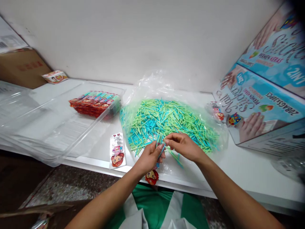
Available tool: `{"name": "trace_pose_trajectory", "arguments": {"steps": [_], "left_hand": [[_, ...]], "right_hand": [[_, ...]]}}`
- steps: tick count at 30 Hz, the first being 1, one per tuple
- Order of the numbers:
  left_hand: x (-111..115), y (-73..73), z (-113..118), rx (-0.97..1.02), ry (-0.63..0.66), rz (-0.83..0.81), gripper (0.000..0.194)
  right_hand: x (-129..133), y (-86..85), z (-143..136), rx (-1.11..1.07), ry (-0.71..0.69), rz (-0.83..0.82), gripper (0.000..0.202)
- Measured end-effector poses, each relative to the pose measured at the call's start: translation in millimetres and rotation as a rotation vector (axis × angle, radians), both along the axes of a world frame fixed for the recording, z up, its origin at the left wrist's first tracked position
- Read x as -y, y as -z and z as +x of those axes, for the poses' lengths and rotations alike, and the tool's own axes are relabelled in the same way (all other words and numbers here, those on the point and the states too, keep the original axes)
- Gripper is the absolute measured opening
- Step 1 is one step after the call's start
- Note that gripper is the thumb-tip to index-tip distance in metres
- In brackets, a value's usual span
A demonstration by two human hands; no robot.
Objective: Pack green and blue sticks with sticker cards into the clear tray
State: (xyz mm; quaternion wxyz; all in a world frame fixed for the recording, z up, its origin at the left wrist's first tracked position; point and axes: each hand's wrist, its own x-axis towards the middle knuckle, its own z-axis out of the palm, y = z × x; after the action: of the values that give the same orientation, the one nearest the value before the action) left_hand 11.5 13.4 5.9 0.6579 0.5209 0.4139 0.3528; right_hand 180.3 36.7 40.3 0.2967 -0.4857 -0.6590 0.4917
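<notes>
My left hand (152, 156) is closed round a small printed card (152, 177) with a red-haired cartoon figure, which hangs below the fingers. Green and blue sticks (160, 140) poke up from the same grip. Close beside them, my right hand (184, 145) pinches at the top of the sticks; what lies between its fingertips is too small to make out. Just behind both hands, a heap of thin green and blue sticks (166, 117) fills an opened clear plastic bag (154, 82). Another printed card (117, 151) lies flat to the left of my left hand.
A clear plastic tray (59, 140) at left holds stacked cards with sticks (95, 103). Large blue printed boxes (267, 101) stand at right, with a small card packet (217, 111) beside them. A cardboard box (23, 66) and a small box (55, 77) sit at the back left.
</notes>
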Motion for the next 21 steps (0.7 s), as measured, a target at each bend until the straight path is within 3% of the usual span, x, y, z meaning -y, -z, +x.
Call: {"name": "trace_pose_trajectory", "arguments": {"steps": [8, 15, 21], "left_hand": [[3, -4.8, 4, 0.087, 0.056, -0.025, 0.038], [4, -4.3, 4, 0.034, 0.059, -0.025, 0.039], [4, -3.0, 5, 0.172, 0.058, -0.080, 0.034]], "right_hand": [[10, -11.4, 1, 0.164, 0.034, 0.120, 0.014], [10, -8.5, -4, 0.049, 0.062, 0.105, 0.018], [10, -10.4, -3, 0.068, 0.042, 0.109, 0.014]]}}
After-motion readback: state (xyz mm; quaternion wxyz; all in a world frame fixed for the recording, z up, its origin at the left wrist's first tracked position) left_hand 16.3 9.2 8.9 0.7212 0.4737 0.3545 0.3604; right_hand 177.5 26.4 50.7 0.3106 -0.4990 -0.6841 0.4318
